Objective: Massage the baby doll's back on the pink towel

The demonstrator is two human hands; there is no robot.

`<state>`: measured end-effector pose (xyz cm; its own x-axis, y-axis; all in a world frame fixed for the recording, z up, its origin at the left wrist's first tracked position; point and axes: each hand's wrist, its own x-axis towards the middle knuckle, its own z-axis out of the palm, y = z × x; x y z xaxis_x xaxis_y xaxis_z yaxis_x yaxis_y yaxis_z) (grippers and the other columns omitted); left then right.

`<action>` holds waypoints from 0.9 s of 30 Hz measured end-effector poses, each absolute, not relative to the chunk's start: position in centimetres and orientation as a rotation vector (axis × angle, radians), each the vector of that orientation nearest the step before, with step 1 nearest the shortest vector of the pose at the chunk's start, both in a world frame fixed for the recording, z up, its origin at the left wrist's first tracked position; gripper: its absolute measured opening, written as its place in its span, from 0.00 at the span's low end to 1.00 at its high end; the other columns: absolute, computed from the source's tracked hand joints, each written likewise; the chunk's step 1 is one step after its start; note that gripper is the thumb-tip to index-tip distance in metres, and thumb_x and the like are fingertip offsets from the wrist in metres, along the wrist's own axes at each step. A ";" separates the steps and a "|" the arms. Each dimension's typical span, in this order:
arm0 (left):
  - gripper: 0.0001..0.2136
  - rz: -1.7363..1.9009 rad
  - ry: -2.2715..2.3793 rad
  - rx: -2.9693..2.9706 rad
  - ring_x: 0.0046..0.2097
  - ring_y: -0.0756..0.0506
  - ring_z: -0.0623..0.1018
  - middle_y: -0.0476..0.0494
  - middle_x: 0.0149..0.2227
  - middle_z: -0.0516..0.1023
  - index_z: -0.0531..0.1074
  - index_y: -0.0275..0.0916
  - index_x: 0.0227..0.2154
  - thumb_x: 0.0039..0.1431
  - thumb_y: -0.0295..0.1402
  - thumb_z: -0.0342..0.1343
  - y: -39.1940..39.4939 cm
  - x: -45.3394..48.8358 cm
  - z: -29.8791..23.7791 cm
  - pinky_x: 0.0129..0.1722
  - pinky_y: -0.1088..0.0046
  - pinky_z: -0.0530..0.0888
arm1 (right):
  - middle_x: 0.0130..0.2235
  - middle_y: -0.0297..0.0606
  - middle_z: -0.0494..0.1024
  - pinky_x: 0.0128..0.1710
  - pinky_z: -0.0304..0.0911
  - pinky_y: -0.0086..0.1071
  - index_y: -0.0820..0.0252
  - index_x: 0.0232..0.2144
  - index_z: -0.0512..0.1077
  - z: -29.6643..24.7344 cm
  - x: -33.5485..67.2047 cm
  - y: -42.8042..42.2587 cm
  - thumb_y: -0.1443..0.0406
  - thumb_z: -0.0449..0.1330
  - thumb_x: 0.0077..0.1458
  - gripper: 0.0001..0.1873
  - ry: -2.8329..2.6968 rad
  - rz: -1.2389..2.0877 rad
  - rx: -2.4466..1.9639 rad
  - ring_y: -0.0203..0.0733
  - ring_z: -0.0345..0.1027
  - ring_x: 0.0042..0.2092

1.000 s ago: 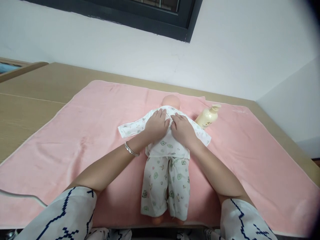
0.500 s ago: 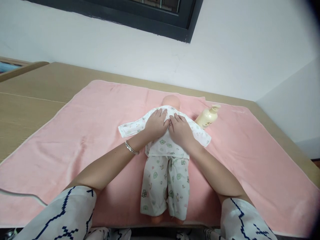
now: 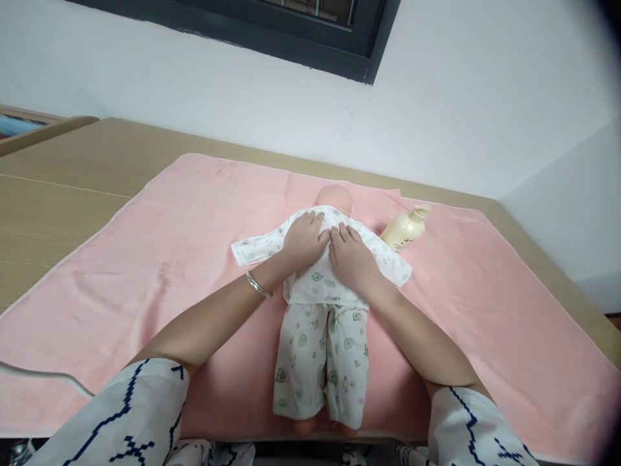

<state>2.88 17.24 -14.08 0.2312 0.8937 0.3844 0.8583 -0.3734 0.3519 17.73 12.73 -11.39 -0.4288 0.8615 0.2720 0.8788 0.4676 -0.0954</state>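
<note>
A baby doll (image 3: 326,294) in a white printed top and trousers lies stretched out, its bare head (image 3: 334,197) at the far end and its feet toward me. Across the left side of its upper body rests my left hand (image 3: 305,239), palm down with fingers extended. My right hand (image 3: 353,255) lies flat on the right side, fingers pointing away from me. The two hands nearly meet at the middle of the top, thumbs inward. Both sleeves spread outward. Neither hand grips anything that I can see; the cloth under the palms is hidden.
A pink mat (image 3: 194,213) covers much of the wooden table (image 3: 72,168). A cream pump bottle (image 3: 406,228) leans by the doll's right sleeve. A pale cable (image 3: 48,374) crosses the mat at lower left. Behind stands a white wall with a dark window frame (image 3: 291,42).
The whole view has shifted very slightly. Both hands keep the same place on the doll's top, and the doll and bottle lie as before.
</note>
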 end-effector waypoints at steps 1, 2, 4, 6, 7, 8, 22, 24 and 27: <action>0.24 0.848 1.731 2.435 0.65 0.33 0.69 0.23 0.61 0.71 0.67 0.23 0.61 0.68 0.33 0.43 16.8 3.2 -14.1 0.67 0.50 0.65 | 0.65 0.65 0.66 0.69 0.52 0.53 0.81 0.64 0.63 -11.4 18.0 13.0 0.69 0.43 0.66 0.29 -2.435 -0.049 -1.483 0.61 0.56 0.69; 0.24 0.867 1.741 2.459 0.65 0.33 0.69 0.22 0.61 0.71 0.67 0.22 0.60 0.68 0.32 0.43 16.4 3.5 -14.1 0.67 0.50 0.65 | 0.65 0.63 0.66 0.69 0.52 0.52 0.79 0.64 0.64 -11.4 18.3 13.6 0.69 0.43 0.66 0.28 -2.428 -0.002 -1.473 0.60 0.56 0.69; 0.23 0.898 1.760 2.485 0.65 0.33 0.69 0.22 0.61 0.71 0.67 0.23 0.60 0.69 0.32 0.42 15.6 4.1 -14.1 0.67 0.50 0.65 | 0.65 0.60 0.66 0.70 0.51 0.51 0.76 0.64 0.65 -11.6 19.0 15.0 0.67 0.43 0.67 0.28 -2.401 0.086 -1.430 0.58 0.55 0.69; 0.23 0.918 1.770 2.484 0.65 0.32 0.69 0.22 0.62 0.70 0.67 0.23 0.60 0.69 0.33 0.42 15.3 4.4 -14.3 0.67 0.51 0.65 | 0.66 0.58 0.66 0.70 0.50 0.52 0.73 0.63 0.65 -11.9 19.5 16.3 0.66 0.45 0.66 0.28 -2.359 0.141 -1.379 0.57 0.55 0.69; 0.23 0.926 1.764 2.478 0.66 0.32 0.69 0.23 0.62 0.70 0.67 0.23 0.61 0.69 0.33 0.43 15.3 4.4 -14.4 0.67 0.51 0.64 | 0.66 0.57 0.66 0.70 0.50 0.52 0.72 0.63 0.65 -12.0 19.7 16.7 0.65 0.46 0.66 0.28 -2.334 0.163 -1.363 0.57 0.55 0.69; 0.24 0.938 1.751 2.468 0.66 0.32 0.68 0.23 0.63 0.69 0.67 0.24 0.61 0.68 0.33 0.43 15.4 4.4 -14.5 0.67 0.51 0.64 | 0.66 0.56 0.66 0.71 0.49 0.53 0.71 0.63 0.66 -12.2 19.8 17.0 0.65 0.47 0.65 0.28 -2.309 0.186 -1.355 0.57 0.55 0.69; 0.22 1.228 1.625 2.147 0.69 0.37 0.64 0.34 0.65 0.69 0.68 0.34 0.60 0.69 0.34 0.42 16.8 3.9 -17.0 0.71 0.50 0.57 | 0.71 0.51 0.57 0.72 0.43 0.58 0.65 0.65 0.65 -12.3 18.8 15.4 0.63 0.46 0.66 0.28 -2.191 0.255 -1.403 0.55 0.44 0.74; 0.22 1.253 1.624 2.149 0.69 0.37 0.65 0.34 0.64 0.70 0.69 0.34 0.60 0.69 0.34 0.41 16.8 3.9 -17.2 0.71 0.50 0.58 | 0.71 0.52 0.57 0.72 0.46 0.56 0.66 0.65 0.64 -12.0 18.9 15.3 0.62 0.46 0.67 0.28 -2.199 0.273 -1.410 0.54 0.45 0.74; 0.22 1.272 1.625 2.151 0.69 0.37 0.65 0.35 0.65 0.69 0.69 0.34 0.60 0.70 0.35 0.40 16.7 3.9 -17.2 0.71 0.52 0.57 | 0.73 0.53 0.50 0.72 0.45 0.56 0.68 0.68 0.59 -11.7 18.9 15.0 0.63 0.46 0.66 0.30 -2.138 0.166 -1.385 0.54 0.39 0.75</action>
<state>3.92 16.72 -17.21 0.0477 0.8500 0.5246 0.7133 -0.3966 0.5779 18.93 15.04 -11.67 -0.2925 0.8685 0.4002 0.7964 0.4529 -0.4007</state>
